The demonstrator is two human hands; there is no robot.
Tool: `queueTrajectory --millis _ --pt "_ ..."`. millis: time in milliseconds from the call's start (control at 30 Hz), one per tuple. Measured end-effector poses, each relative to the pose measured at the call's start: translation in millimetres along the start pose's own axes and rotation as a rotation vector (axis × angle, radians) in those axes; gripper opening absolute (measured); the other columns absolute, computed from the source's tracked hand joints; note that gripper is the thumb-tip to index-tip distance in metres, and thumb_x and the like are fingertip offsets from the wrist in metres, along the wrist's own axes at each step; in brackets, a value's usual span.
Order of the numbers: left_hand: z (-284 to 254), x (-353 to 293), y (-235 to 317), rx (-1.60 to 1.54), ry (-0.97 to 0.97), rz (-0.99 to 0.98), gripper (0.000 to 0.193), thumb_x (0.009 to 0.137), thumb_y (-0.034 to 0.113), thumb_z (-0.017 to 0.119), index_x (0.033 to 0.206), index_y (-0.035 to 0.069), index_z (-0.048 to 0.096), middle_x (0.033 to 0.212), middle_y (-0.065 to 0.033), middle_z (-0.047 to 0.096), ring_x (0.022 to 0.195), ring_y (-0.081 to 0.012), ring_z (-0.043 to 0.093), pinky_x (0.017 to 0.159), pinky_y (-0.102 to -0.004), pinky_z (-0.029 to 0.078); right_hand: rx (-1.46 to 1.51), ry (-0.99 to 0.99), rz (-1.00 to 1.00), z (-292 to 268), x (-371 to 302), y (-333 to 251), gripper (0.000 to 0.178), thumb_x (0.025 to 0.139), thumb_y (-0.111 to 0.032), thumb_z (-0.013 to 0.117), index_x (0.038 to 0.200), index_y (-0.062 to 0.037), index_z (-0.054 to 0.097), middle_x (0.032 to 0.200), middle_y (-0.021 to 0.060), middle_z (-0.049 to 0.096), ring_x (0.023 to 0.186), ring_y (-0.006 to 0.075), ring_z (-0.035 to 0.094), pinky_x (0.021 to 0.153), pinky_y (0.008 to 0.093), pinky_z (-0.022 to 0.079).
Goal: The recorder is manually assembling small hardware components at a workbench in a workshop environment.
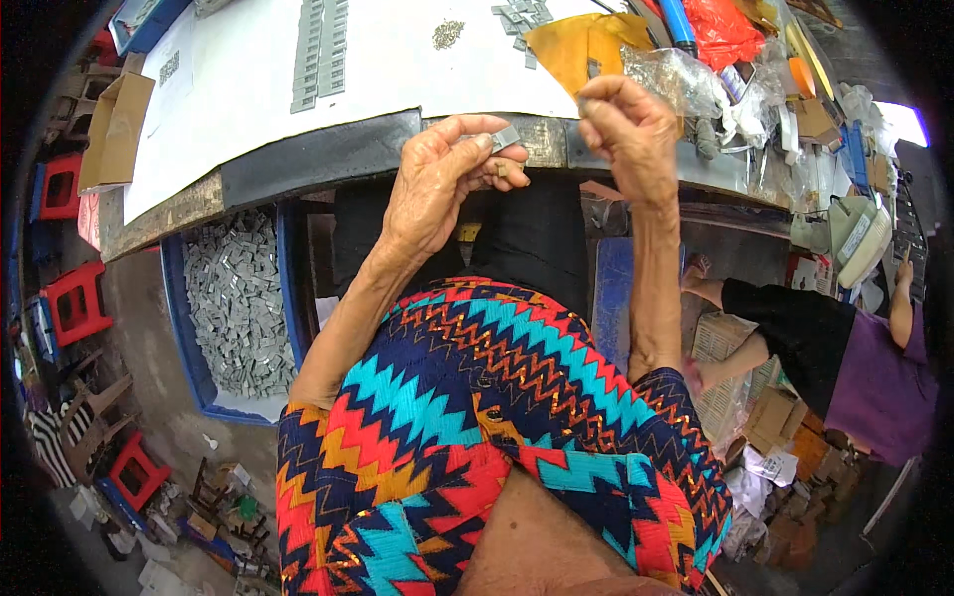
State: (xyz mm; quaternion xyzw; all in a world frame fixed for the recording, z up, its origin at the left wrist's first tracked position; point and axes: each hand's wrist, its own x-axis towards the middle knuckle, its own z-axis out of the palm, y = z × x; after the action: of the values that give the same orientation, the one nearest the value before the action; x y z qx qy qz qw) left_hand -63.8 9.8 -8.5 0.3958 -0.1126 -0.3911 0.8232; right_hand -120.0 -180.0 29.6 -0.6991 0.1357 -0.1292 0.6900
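Over the table's front edge, my left hand (pixel 442 184) pinches a small flat grey part (pixel 505 137) between thumb and forefinger. Small tan bits (pixel 510 170) show at its curled lower fingers. To its right, my right hand (pixel 633 134) is raised with thumb and fingertips closed; what they hold, if anything, is too small to make out. Behind that hand lies an amber plastic sheet (pixel 571 55). Similar grey parts stand in two long rows (pixel 320 55) on the white paper (pixel 397 70), and more lie in a loose cluster (pixel 523 22). Between them is a little heap of brass-coloured pieces (pixel 448 35).
A blue bin (pixel 179 343) full of grey parts sits below the table at left. A cardboard box (pixel 116 129) stands at the table's left end. Plastic bags (pixel 725 35) and clutter crowd the right end. Red stools (pixel 75 303) are at left; another person (pixel 845 348) is at right.
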Motion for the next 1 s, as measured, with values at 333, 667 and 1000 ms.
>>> queueTrajectory --millis 333,667,1000 --pt "5 5 -6 0.090 -0.021 0.011 0.028 0.088 0.014 0.046 0.110 -0.003 0.048 0.086 -0.0110 0.061 0.067 -0.0139 0.058 0.063 -0.0230 0.048 0.072 -0.116 0.090 29 -22 8 0.010 0.078 -0.003 0.057 0.087 0.0012 0.057 0.066 0.0011 0.057 0.052 0.0031 0.047 0.044 0.0145 0.036" --pt "12 5 2 0.354 -0.041 -0.008 0.027 0.086 0.012 0.047 0.109 -0.003 0.047 0.077 -0.0071 0.060 0.062 -0.0085 0.054 0.059 -0.0198 0.044 0.109 -0.126 0.063 25 -19 16 0.010 0.079 -0.005 0.056 0.087 0.0007 0.058 0.063 -0.0016 0.054 0.052 0.0018 0.046 0.043 0.0138 0.033" --pt "9 8 2 0.192 -0.018 0.036 0.018 0.087 0.016 0.050 0.098 0.002 0.050 0.078 -0.0048 0.059 0.063 -0.0077 0.052 0.056 -0.0185 0.041 0.288 -0.099 0.059 28 -23 11 0.010 0.079 -0.004 0.055 0.088 0.0014 0.058 0.062 -0.0008 0.052 0.051 0.0028 0.046 0.042 0.0137 0.031"
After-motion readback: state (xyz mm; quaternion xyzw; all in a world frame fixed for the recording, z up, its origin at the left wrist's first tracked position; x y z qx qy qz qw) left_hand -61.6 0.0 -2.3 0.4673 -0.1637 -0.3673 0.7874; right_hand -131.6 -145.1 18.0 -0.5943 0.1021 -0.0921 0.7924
